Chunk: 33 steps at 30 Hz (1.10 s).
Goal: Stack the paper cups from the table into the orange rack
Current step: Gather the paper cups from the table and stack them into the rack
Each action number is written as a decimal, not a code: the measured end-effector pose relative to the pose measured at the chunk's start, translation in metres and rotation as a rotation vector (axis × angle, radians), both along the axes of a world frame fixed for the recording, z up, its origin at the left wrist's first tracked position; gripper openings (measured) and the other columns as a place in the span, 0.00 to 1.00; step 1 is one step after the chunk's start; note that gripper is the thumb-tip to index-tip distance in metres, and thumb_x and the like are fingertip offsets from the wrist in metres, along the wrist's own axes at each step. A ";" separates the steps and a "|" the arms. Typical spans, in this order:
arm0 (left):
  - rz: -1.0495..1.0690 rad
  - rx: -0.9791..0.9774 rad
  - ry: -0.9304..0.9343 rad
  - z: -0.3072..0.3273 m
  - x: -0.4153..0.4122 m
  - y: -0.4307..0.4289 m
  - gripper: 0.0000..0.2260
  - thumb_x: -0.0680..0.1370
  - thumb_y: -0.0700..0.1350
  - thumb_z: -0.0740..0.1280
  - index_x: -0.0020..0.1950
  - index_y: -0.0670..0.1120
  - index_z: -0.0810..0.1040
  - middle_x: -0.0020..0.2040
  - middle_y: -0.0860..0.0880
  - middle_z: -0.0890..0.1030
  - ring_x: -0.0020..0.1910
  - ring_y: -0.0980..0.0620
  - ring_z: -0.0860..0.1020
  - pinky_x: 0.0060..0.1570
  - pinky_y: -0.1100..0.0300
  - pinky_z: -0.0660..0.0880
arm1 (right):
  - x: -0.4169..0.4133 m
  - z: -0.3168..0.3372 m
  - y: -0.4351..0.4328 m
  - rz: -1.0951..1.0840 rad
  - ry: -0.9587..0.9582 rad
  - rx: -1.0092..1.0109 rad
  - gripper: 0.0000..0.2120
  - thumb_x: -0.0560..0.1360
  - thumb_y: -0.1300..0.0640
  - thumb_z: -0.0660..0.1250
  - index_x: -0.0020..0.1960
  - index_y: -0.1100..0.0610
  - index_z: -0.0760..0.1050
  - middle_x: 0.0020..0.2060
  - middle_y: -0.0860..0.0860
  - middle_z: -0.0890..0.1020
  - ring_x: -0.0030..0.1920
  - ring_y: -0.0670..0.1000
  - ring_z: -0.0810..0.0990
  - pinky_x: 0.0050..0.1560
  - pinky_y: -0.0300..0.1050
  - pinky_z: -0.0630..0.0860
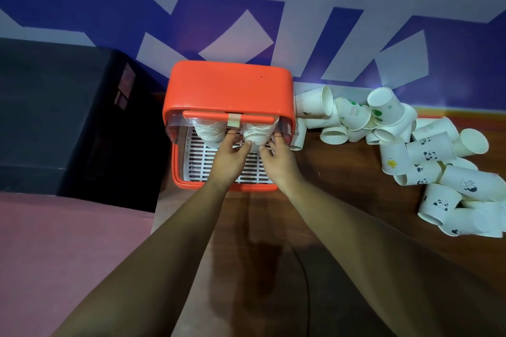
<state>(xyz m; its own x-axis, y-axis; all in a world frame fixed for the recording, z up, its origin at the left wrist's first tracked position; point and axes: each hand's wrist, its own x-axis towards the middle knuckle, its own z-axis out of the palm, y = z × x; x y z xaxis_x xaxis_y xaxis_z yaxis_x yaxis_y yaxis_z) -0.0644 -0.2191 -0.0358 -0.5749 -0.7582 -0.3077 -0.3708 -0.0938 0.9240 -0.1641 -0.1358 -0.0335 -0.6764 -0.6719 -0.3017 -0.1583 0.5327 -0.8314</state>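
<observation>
The orange rack [228, 85] stands at the table's back with its clear lid raised. Inside, on a white slatted tray [197, 157], stand two stacks of white paper cups, a left stack [207, 131] and a right stack [257, 133]. Both my hands reach into the rack. My left hand [231, 149] and my right hand [276, 153] hold the right stack from either side, with fingers curled around it. Loose paper cups [427, 150] lie in a heap on the table to the right of the rack.
A black box [68, 117] sits left of the rack, by a pink surface [68, 241]. The brown wooden table [342, 189] runs under my arms. One cup [298, 134] stands close against the rack's right side. A blue and white wall rises behind.
</observation>
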 end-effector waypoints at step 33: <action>-0.316 -0.719 -0.426 0.040 -0.199 0.041 0.31 0.75 0.32 0.63 0.77 0.36 0.56 0.67 0.32 0.65 0.64 0.33 0.66 0.66 0.46 0.65 | -0.239 0.047 0.098 -0.049 0.746 0.340 0.29 0.72 0.60 0.71 0.70 0.59 0.65 0.65 0.57 0.72 0.65 0.59 0.70 0.67 0.50 0.68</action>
<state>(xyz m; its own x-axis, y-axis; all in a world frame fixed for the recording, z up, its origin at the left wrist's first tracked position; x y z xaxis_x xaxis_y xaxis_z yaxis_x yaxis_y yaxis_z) -0.2638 -0.1785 0.0045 -0.7351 -0.6758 -0.0537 -0.6064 0.6200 0.4979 -0.4028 -0.0380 0.0132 -0.8057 -0.5895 0.0570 -0.5758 0.7571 -0.3087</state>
